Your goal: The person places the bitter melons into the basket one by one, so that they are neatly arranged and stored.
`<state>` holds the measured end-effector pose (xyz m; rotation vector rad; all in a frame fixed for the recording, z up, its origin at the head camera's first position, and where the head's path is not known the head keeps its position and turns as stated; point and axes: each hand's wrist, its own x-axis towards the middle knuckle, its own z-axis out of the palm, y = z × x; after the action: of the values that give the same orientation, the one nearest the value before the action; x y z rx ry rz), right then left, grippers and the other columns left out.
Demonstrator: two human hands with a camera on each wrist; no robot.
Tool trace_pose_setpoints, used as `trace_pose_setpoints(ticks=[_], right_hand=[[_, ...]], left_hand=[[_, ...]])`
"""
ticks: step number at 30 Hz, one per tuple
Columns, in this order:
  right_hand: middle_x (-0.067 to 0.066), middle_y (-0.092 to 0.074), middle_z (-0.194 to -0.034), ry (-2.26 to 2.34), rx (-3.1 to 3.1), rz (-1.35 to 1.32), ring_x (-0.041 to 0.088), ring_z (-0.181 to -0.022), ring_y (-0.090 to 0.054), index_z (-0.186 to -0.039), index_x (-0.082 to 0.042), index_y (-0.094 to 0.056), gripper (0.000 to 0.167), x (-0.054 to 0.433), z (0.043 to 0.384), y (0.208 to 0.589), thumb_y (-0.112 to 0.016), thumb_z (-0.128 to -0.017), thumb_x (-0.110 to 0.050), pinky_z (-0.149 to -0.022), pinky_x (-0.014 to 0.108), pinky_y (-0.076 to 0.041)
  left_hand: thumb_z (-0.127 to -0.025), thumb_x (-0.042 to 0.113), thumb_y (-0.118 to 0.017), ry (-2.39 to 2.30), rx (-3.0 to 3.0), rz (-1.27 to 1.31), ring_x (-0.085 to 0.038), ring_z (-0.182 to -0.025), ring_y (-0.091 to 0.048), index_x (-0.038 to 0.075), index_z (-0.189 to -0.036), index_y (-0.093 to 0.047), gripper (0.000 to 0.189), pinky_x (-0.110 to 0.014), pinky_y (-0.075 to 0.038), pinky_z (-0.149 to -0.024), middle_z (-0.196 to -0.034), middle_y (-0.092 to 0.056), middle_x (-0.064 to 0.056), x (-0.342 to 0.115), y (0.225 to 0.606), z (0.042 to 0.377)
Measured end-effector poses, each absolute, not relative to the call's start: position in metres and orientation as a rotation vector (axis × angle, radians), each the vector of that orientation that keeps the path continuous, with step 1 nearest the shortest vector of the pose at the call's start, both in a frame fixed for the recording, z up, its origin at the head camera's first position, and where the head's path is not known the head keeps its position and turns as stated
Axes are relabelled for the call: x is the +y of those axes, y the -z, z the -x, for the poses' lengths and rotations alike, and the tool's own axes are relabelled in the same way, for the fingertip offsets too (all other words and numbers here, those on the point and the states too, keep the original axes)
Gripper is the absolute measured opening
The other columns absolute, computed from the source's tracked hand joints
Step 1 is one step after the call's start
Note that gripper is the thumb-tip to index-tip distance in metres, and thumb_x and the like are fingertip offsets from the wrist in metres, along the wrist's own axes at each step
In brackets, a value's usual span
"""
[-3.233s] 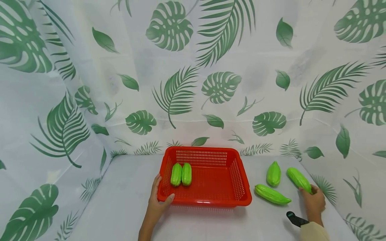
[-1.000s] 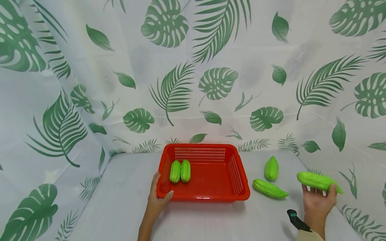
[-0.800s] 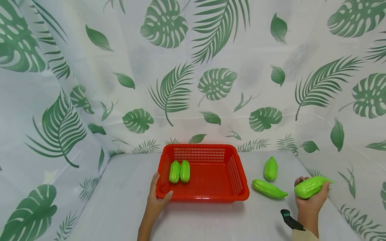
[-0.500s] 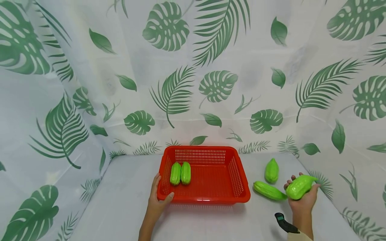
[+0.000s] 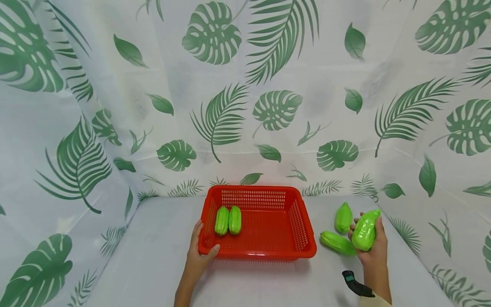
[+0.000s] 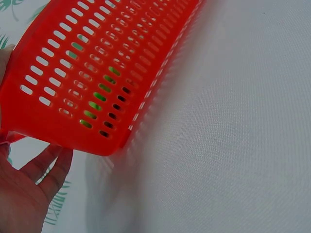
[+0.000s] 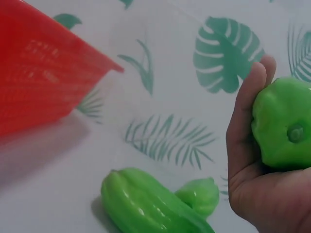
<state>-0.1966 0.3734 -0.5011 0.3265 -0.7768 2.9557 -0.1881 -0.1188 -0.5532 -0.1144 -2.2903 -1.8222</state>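
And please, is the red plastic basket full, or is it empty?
Neither: two green gourds lie side by side at the left end of the red plastic basket, while the rest is bare.

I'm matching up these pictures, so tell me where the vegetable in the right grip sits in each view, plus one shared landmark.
Head: the green vegetable is at lower right.
Left wrist: not in this picture.
Right wrist: the green vegetable is at the right edge, partly cut off.
Shared landmark: the red basket, lower middle in head, upper left in both wrist views.
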Motion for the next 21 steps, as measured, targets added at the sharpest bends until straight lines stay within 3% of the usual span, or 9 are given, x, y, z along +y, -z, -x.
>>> trace_pose_setpoints(ticks=[5,10,14,21], right_hand=[[0.005,-0.063,-0.104,-2.849,-1.266,-0.345,0.017,-0.079,-0.061,-0.125,-0.017,-0.043,0.038,0.354,0.202,0.488,-0.021,-0.106,-0.042,-0.067,0.028,-0.056],[0.003,-0.062,-0.105,-2.779,-1.489,-0.280,0.015,-0.089,-0.062,-0.138,-0.021,-0.031,0.046,0.334,0.207,0.470,-0.024,-0.103,-0.050,-0.073,0.028,-0.057],[0.004,-0.054,-0.111,-2.787,-1.530,-0.282,0.017,-0.100,-0.063,-0.148,-0.021,-0.012,0.051,0.319,0.213,0.459,-0.023,-0.105,-0.046,-0.081,0.033,-0.059],[0.001,-0.039,-0.121,-2.730,-1.797,-0.221,0.012,-0.103,-0.058,-0.153,-0.024,0.001,0.053,0.296,0.225,0.448,-0.021,-0.107,-0.041,-0.085,0.031,-0.057]], left_hand=[[-0.085,0.028,-0.075,1.805,-2.295,0.108,-0.030,-0.150,-0.018,0.019,-0.154,-0.026,0.086,-0.052,-0.030,-0.114,-0.163,-0.017,0.002,-0.119,0.553,0.187],[-0.084,0.029,-0.075,1.823,-2.287,0.116,-0.029,-0.150,-0.017,0.020,-0.154,-0.025,0.087,-0.051,-0.031,-0.113,-0.163,-0.016,0.003,-0.119,0.552,0.187],[-0.084,0.032,-0.075,1.826,-2.298,0.104,-0.026,-0.151,-0.016,0.023,-0.154,-0.025,0.087,-0.050,-0.033,-0.112,-0.164,-0.015,0.005,-0.119,0.552,0.188],[-0.085,0.031,-0.075,1.815,-2.308,0.102,-0.028,-0.151,-0.015,0.022,-0.154,-0.024,0.086,-0.052,-0.029,-0.114,-0.164,-0.015,0.003,-0.119,0.553,0.188]])
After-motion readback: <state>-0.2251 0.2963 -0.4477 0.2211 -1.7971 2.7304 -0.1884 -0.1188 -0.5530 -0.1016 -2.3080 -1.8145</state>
